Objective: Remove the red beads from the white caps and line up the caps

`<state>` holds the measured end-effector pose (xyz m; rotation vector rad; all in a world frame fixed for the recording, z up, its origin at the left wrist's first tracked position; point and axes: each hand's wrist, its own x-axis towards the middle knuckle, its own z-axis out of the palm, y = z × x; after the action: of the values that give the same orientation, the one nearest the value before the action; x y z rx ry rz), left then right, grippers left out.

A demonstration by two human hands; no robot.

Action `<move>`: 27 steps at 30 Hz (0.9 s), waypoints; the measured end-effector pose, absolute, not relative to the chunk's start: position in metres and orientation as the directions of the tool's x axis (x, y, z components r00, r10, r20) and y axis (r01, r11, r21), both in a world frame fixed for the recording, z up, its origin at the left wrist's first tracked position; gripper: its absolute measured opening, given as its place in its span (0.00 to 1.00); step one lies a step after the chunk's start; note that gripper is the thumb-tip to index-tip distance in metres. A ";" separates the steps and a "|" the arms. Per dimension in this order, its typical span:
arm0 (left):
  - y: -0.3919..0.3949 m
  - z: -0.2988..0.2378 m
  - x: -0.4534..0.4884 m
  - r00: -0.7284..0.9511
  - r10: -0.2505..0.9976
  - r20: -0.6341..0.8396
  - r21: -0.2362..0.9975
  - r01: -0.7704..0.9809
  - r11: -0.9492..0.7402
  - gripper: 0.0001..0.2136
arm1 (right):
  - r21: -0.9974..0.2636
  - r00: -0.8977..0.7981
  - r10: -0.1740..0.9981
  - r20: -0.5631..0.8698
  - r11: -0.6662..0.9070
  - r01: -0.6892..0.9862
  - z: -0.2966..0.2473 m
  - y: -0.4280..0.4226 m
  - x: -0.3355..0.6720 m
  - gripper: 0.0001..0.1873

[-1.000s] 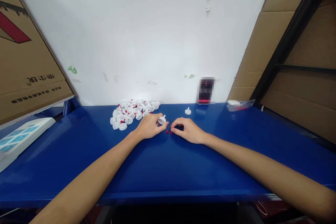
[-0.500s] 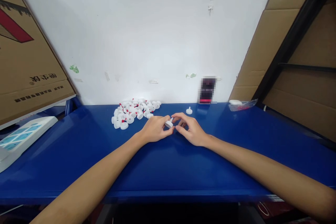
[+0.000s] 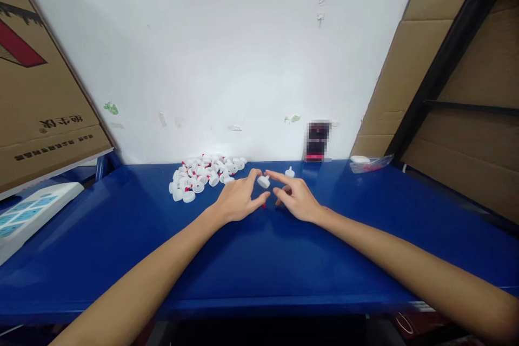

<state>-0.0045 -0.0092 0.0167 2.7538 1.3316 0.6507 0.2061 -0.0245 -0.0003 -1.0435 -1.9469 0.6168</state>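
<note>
A white cap with a narrow spout [image 3: 264, 181] is between my hands, its spout tilted up to the right. My left hand [image 3: 239, 197] is beside it, thumb and forefinger spread apart. The stretched forefinger of my right hand [image 3: 298, 197] reaches the spout, while its thumb is held away. Whether the cap rests on the table or hangs just above, I cannot tell. Below my left thumb shows a small red piece [image 3: 264, 206]. Another white spouted cap [image 3: 289, 172] stands upright behind my right hand.
A pile of white caps with red tips [image 3: 203, 173] lies left of my hands on the blue table [image 3: 259, 259]. At the back right is a clear bag [image 3: 373, 164] by a white oval object [image 3: 359, 159]. A white power strip [image 3: 40, 211] and cardboard box [image 3: 48, 92] are left.
My left fingers have spread from the cap they pinched, and it now sits slightly farther forward. A red piece has appeared under my left thumb. My right forefinger has straightened.
</note>
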 end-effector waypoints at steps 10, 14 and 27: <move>0.018 0.026 -0.040 0.311 0.917 0.248 -0.169 0.946 -0.275 0.21 | -0.187 -0.112 0.858 0.501 0.233 0.954 0.011 0.005 0.248 0.35; 0.020 0.028 -0.047 0.286 0.947 0.142 -0.235 0.940 -0.249 0.21 | -0.171 -0.053 0.898 0.437 0.141 0.975 0.015 0.003 0.249 0.34; 0.015 0.034 -0.042 0.336 0.923 0.189 -0.213 0.931 -0.295 0.19 | -0.143 -0.185 0.924 0.335 0.244 0.959 0.009 0.004 0.251 0.34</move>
<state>-0.0423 0.0153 0.0337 2.7883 1.9957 0.0522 0.2510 0.0035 0.0088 -1.7335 -2.1719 -0.1404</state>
